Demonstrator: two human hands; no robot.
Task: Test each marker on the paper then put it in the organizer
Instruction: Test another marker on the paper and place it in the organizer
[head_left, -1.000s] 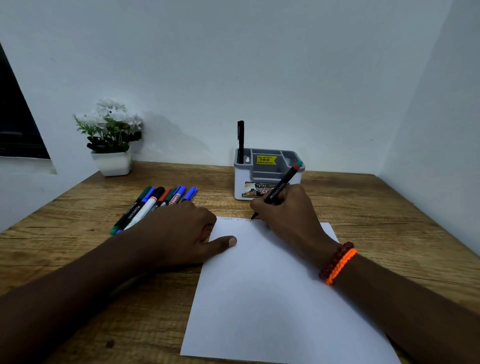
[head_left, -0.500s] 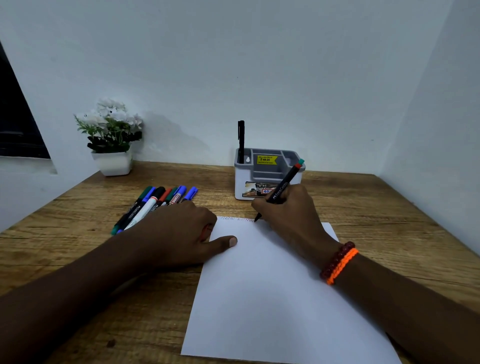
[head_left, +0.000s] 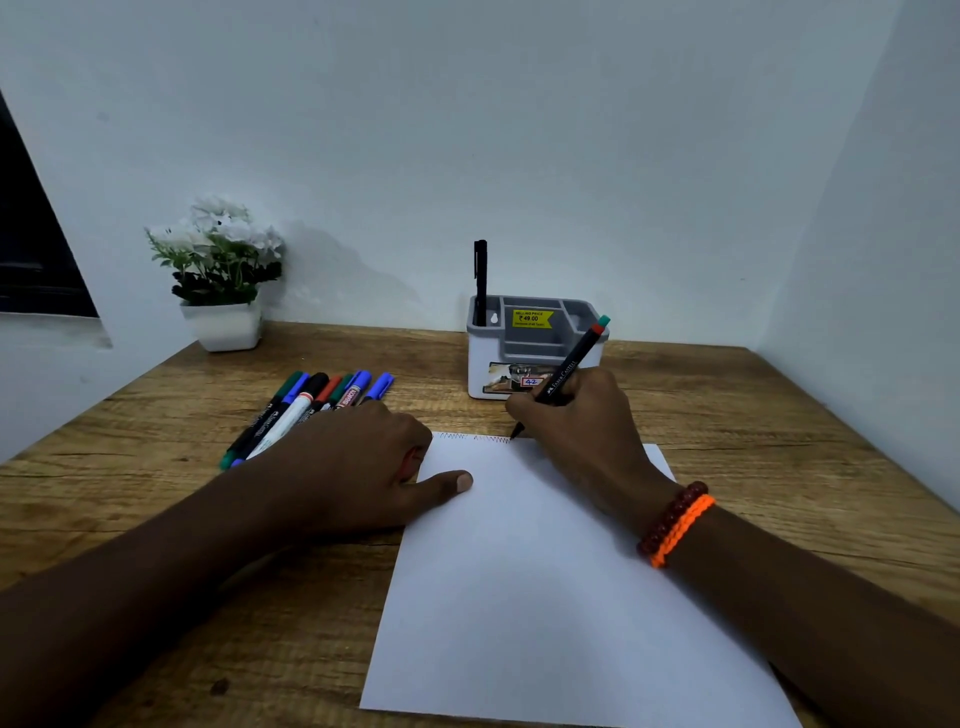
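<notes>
One marker (head_left: 566, 370) is getting tested right now, right hand (head_left: 576, 421) curled tight round its barrel, tip down at the top edge of the paper (head_left: 545, 582) where a thin zigzag (head_left: 475, 438) runs. I'd keep pressure light and strokes short, left hand (head_left: 358, 462) pinning the sheet, thumb flat on it, fingers curled. Organizer (head_left: 535, 345) sits just behind the writing hand, one black pen (head_left: 480, 280) in it; the other markers (head_left: 306, 410) lie beside the left hand
</notes>
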